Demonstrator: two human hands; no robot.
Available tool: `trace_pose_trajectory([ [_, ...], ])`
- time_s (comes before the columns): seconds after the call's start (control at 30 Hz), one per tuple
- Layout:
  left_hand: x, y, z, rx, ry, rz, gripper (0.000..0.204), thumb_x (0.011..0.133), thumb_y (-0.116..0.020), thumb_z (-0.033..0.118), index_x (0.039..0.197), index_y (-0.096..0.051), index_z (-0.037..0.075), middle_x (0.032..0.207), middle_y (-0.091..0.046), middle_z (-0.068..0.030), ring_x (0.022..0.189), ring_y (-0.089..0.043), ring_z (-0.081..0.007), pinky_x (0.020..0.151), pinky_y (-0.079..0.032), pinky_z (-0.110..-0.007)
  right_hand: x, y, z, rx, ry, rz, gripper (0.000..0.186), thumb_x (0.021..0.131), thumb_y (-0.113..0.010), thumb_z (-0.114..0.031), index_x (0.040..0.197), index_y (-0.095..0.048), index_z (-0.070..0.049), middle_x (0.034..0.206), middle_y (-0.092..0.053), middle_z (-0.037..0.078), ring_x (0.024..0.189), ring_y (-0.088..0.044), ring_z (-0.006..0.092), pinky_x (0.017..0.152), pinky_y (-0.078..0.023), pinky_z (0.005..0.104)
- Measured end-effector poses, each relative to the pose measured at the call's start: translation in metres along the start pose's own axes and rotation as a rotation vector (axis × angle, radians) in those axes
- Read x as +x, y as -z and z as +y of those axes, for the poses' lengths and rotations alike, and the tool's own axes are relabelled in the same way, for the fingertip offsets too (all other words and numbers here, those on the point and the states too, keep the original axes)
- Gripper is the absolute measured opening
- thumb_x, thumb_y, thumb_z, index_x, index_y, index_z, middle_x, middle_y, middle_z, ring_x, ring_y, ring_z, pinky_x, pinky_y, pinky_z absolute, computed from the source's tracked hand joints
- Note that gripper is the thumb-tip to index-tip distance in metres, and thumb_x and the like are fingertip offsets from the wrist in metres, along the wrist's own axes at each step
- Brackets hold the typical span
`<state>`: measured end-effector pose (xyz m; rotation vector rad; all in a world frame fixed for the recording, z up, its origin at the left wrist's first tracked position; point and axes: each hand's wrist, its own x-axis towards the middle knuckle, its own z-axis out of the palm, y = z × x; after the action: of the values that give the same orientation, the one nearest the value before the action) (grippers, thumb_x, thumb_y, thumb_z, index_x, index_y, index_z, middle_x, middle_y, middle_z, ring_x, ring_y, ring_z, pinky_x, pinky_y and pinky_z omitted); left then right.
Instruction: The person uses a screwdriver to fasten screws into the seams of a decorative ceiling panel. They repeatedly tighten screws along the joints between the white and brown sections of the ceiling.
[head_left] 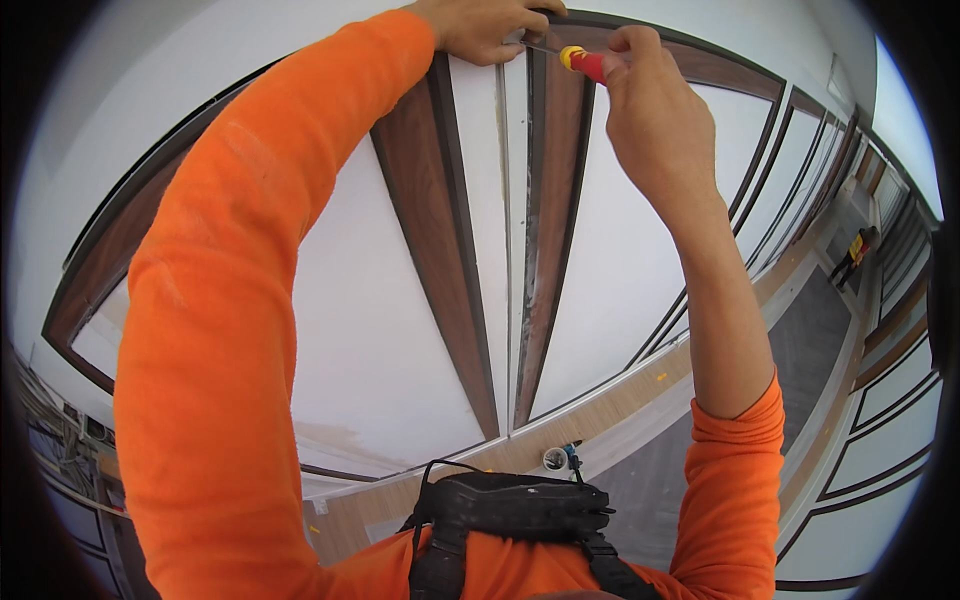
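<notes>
High up against the panelled wall, my right hand (660,120) is closed round the red and yellow handle of a screwdriver (588,65). Its thin shaft points left, toward my left hand (485,28). The left fingers are bent and pinched together by the shaft's tip; what sits between them is too small to make out. Both hands are near the top of a narrow upright gap with a pale metal strip (508,200) in it. Brown wood-look trims with dark edges flank this gap, one left (435,190) and one right (555,190).
White wall panels (370,340) stand on either side. On the floor below are a white bucket (555,459) and a blue-black power tool (573,455). Grey covering (640,500) lies over the floor. A person (855,255) stands far down the corridor at right.
</notes>
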<state>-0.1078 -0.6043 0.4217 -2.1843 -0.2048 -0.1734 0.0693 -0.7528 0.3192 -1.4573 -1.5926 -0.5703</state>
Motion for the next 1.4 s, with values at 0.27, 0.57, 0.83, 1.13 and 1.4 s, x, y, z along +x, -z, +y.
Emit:
trace_pose_trajectory([
  [0.27, 0.001, -0.001, -0.002, -0.041, -0.013, 0.074, 0.016, 0.087, -0.063, 0.012, 0.1, -0.07, 0.007, 0.144, -0.056, -0.0162, 0.15, -0.035, -0.0353, 0.125, -0.026, -0.053, -0.009, -0.014, 0.012, 0.141, 0.151, 0.225, 0.026, 0.103, -0.06, -0.017, 0.128, -0.054, -0.008, 0.121, -0.064, 0.016, 0.097, -0.071, 0.0354, 0.081, -0.056, 0.0454],
  [0.57, 0.004, 0.0, 0.0, -0.031, -0.019, 0.055, 0.017, 0.088, -0.062, 0.013, 0.102, -0.072, 0.008, 0.144, -0.057, -0.0156, 0.15, -0.036, -0.0344, 0.125, -0.027, -0.052, 0.002, -0.008, 0.025, 0.208, 0.471, 0.237, 0.028, 0.104, -0.06, -0.021, 0.128, -0.054, -0.007, 0.122, -0.065, 0.018, 0.099, -0.07, 0.0382, 0.084, -0.055, 0.0454],
  [0.83, 0.0, 0.0, 0.0, -0.005, -0.018, 0.047, 0.016, 0.092, -0.062, 0.016, 0.102, -0.072, 0.009, 0.143, -0.057, -0.015, 0.149, -0.037, -0.0339, 0.123, -0.029, -0.051, -0.002, 0.0, 0.009, 0.136, 0.132, 0.043, 0.029, 0.103, -0.061, -0.019, 0.13, -0.054, -0.009, 0.124, -0.065, 0.016, 0.102, -0.071, 0.0361, 0.085, -0.057, 0.0453],
  [1.13, 0.0, -0.005, -0.004, 0.017, -0.037, 0.086, 0.017, 0.093, -0.063, 0.019, 0.103, -0.07, 0.007, 0.14, -0.059, -0.0148, 0.147, -0.04, -0.0342, 0.123, -0.029, -0.051, -0.001, 0.009, -0.007, -0.002, 0.005, -0.015, 0.029, 0.103, -0.058, -0.016, 0.131, -0.054, -0.008, 0.122, -0.066, 0.017, 0.096, -0.072, 0.0358, 0.082, -0.057, 0.0442],
  [1.4, 0.002, -0.002, 0.0, -0.012, -0.029, 0.109, 0.019, 0.092, -0.067, 0.021, 0.104, -0.071, 0.007, 0.138, -0.06, -0.0136, 0.145, -0.042, -0.033, 0.122, -0.031, -0.049, 0.005, -0.008, 0.028, 0.229, 0.437, 0.265, 0.027, 0.104, -0.056, -0.016, 0.128, -0.054, -0.005, 0.116, -0.069, 0.019, 0.093, -0.071, 0.0377, 0.082, -0.056, 0.043],
])
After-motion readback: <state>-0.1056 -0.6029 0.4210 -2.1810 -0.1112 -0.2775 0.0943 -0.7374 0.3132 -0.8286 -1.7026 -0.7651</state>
